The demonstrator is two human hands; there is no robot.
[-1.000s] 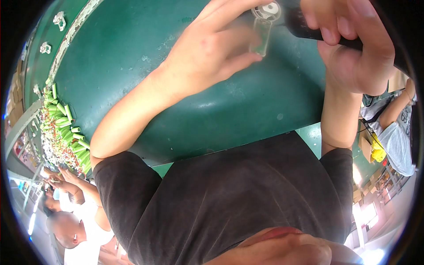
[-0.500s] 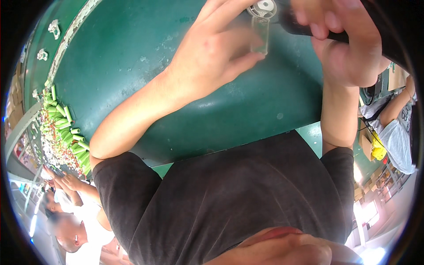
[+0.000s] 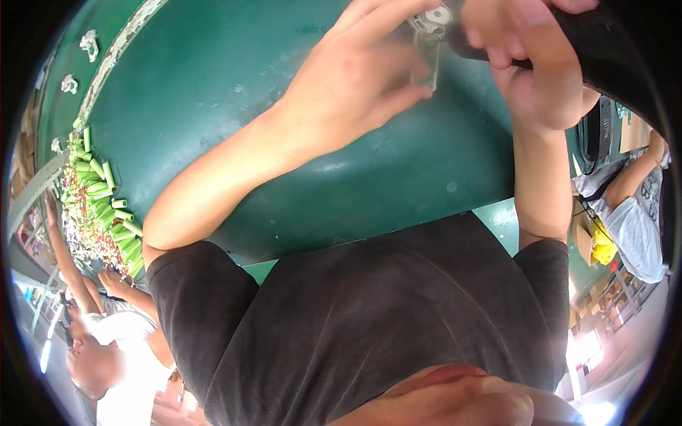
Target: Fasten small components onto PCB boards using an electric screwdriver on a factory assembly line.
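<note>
My left hand (image 3: 362, 74) reaches in at the top centre, its fingers closed round a clear plastic piece with a rectangular handle (image 3: 427, 60) and a round head (image 3: 432, 18) that has a pale disc inside. To the right of that head is my right hand (image 3: 536, 67), its fingers curled and somewhat blurred. A dark, smooth object (image 3: 597, 50) shows behind and beside these fingers; its kind I cannot make out. Both hands are above the green tabletop (image 3: 341, 184), close together. Where the right fingertips meet the plastic piece is too blurred to tell.
On the left, beyond the pale table edge strip (image 3: 106, 71), lies a heap of green tubes (image 3: 106, 202) with wires. Small pale parts (image 3: 89, 45) sit farther up there. A co-worker in white (image 3: 128, 355) is at lower left; another person's arm (image 3: 632, 170) and a yellow bag (image 3: 604, 245) are at right.
The clear plastic piece and my left hand have shifted slightly right and down. My right hand has moved a little left, toward the piece. The co-worker at lower left has stretched an arm up.
</note>
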